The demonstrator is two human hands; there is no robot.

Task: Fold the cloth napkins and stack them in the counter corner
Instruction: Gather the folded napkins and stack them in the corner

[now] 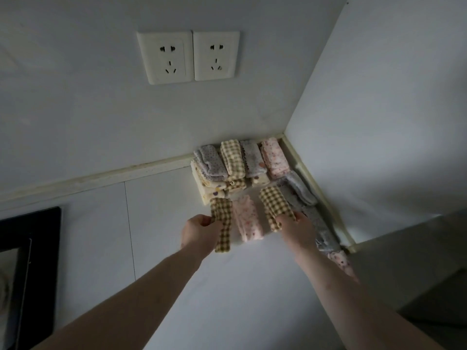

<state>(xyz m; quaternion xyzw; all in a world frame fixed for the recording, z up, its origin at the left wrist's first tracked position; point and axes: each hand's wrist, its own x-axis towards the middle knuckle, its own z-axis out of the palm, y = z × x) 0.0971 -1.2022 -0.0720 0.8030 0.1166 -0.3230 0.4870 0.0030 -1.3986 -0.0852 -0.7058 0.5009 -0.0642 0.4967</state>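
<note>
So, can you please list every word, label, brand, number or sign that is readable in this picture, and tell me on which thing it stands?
There is no readable text in the head view.
The two wall sockets: only plug holes, no brand or marking visible.
The folded napkins: only printed patterns (checks, dots, small flowers), no letters or labels.
The black object at the left edge: nothing legible on it.

Folded napkins [235, 168] crowd the corner; bare counter [164, 223] lies open to their left.
</note>
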